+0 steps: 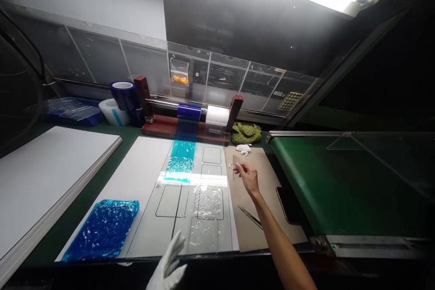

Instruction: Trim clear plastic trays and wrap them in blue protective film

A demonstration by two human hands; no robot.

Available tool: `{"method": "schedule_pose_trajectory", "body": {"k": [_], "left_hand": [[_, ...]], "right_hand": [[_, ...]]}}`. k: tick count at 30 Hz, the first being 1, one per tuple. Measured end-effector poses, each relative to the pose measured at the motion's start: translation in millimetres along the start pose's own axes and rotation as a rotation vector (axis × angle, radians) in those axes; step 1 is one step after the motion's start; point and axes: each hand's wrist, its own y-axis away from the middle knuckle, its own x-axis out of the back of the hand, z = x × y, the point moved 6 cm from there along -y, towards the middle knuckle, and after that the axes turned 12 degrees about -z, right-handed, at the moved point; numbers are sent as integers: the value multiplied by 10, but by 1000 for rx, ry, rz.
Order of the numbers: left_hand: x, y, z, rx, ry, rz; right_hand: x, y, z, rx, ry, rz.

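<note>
My left hand (pixel 170 263), in a white glove, hovers at the front edge of a clear plate (pixel 151 231) with its fingers stretched out and nothing in them. The plate carries rounded rectangle outlines. My bare right hand (pixel 248 177) pinches a small clear piece (pixel 234 163) above the brown board (pixel 268 217); its exact shape is hard to see. Wrinkled clear film (pixel 209 201) lies on the plate's right half. Teal film (pixel 183 154) runs down onto the plate from a blue film roll (pixel 189 112).
A white roll (pixel 217 115) shares the red stand (pixel 163 130). Tweezers (pixel 249 216) and a phone (pixel 288 206) lie near my right forearm. Stacked blue film (pixel 102 231) sits at left, beside white sheets (pixel 44 176). A green conveyor belt (pixel 312 181) stands right.
</note>
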Motion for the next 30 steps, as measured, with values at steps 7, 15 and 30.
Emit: {"method": "schedule_pose_trajectory", "body": {"k": [7,15,30], "left_hand": [[-434,128,873,-391,-667,71],[-347,698,1028,-593,-921,126],[-349,856,1308,-282,-1595,182]], "right_hand": [[-786,1383,-618,11,-763,-322],[-932,1866,-642,-37,-714,-262],[-1414,1956,-1167,223,226,-458]]}}
